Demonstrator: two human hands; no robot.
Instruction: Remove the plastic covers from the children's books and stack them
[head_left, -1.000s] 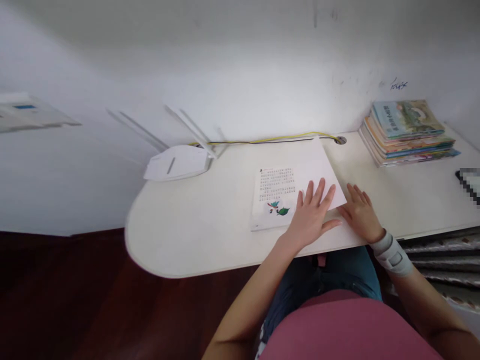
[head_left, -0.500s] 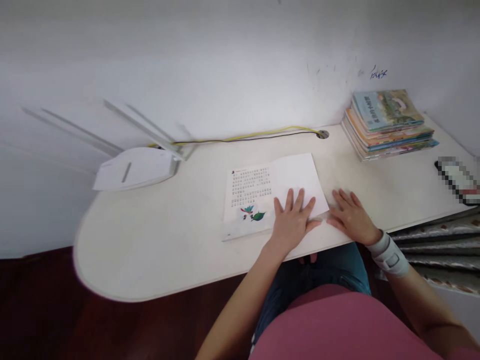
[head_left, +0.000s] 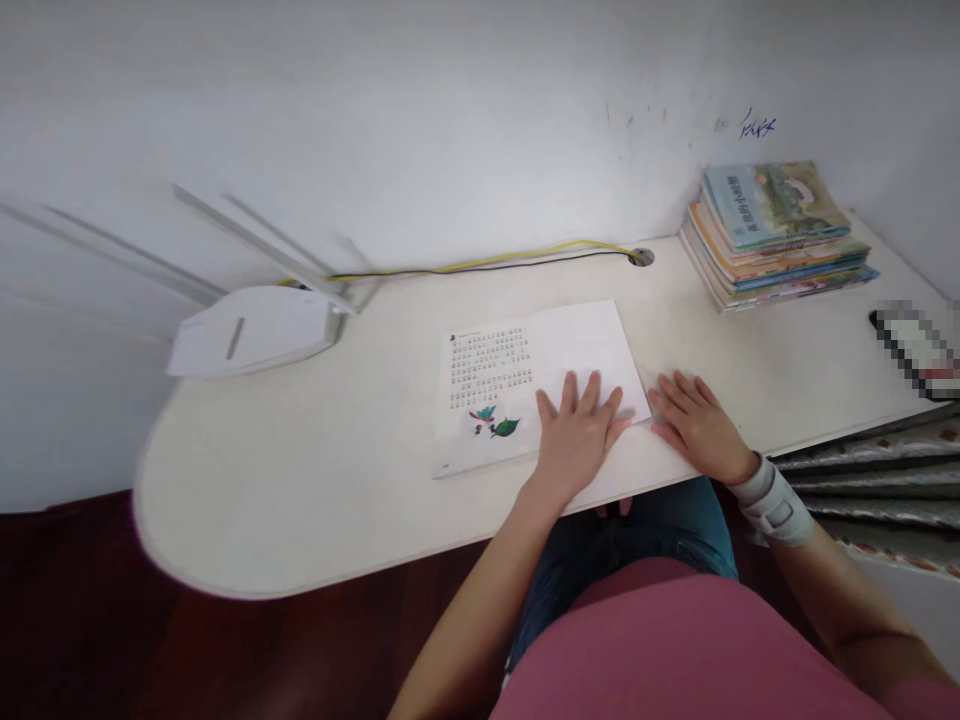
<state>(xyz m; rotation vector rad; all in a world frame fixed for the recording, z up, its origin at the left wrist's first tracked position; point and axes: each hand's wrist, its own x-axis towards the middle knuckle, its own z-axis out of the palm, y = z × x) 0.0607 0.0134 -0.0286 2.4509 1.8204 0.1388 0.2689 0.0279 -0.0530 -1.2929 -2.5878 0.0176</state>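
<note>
An open book [head_left: 487, 440] lies flat on the white desk [head_left: 315, 490]. Its left page carries lines of printed text above a picture with a winged insect and a green leaf; the right page looks blank where it shows. My left hand [head_left: 576, 435] rests on the lower part of the right page, fingers spread, covering some of it. Just right of the book, my right hand [head_left: 697, 425] lies flat on the desk with fingers stretched out, its tips close to the page edge. A grey wrist support [head_left: 772, 502] wraps my right wrist.
A stack of thin books [head_left: 780, 240] stands at the back right. Nearer the right edge lies a phone-like object [head_left: 911, 350], partly pixelated. A white router [head_left: 255, 330] with long antennas sits at the left. Cables [head_left: 487, 263] run along the wall into a desk hole [head_left: 642, 258].
The whole view has shifted slightly, so the desk and book appear a little further left and up. My right hand's fingers now look closer to the book's edge. Both hands stay flat.
</note>
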